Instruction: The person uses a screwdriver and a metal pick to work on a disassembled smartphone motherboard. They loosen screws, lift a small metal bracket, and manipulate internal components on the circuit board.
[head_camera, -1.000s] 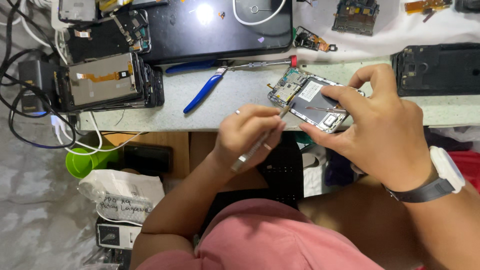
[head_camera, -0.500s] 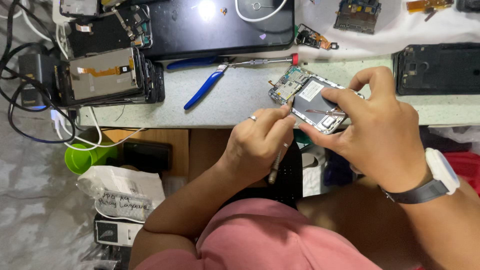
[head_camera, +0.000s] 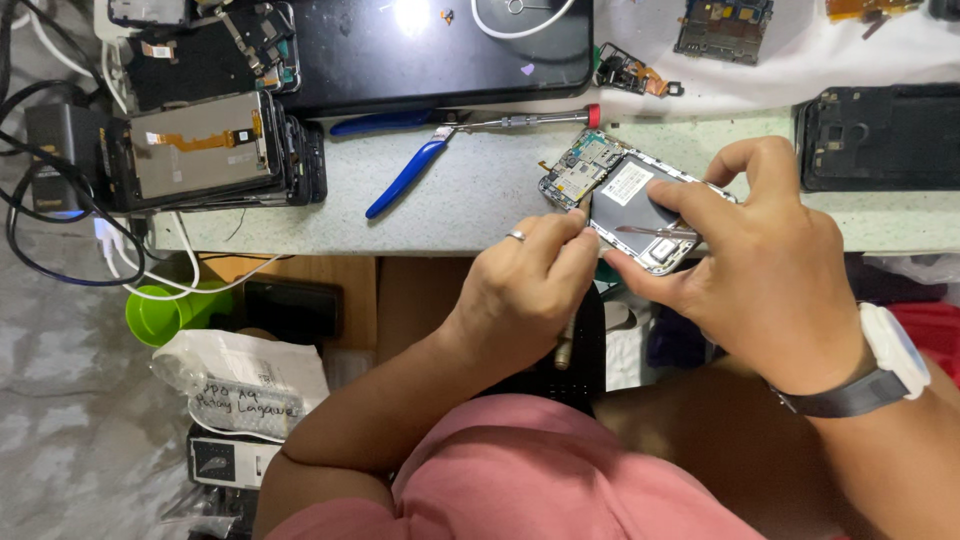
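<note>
My right hand grips an opened phone at the near edge of the light worktop; its battery and green circuit board are exposed. My thumb presses on the battery beside a thin metal tool lying across it. My left hand, a ring on one finger, is closed around a slim screwdriver whose handle points down toward my lap, its tip at the phone's near-left edge.
Blue-handled pliers and a red-tipped screwdriver lie on the worktop. Stacked phone screens sit left, a black phone back cover right, a dark laptop behind. Cables, a green cup and a plastic bag are below left.
My left hand has risen toward the phone, swinging the screwdriver from slanting out left to pointing straight down. The right hand keeps its hold on the phone.
</note>
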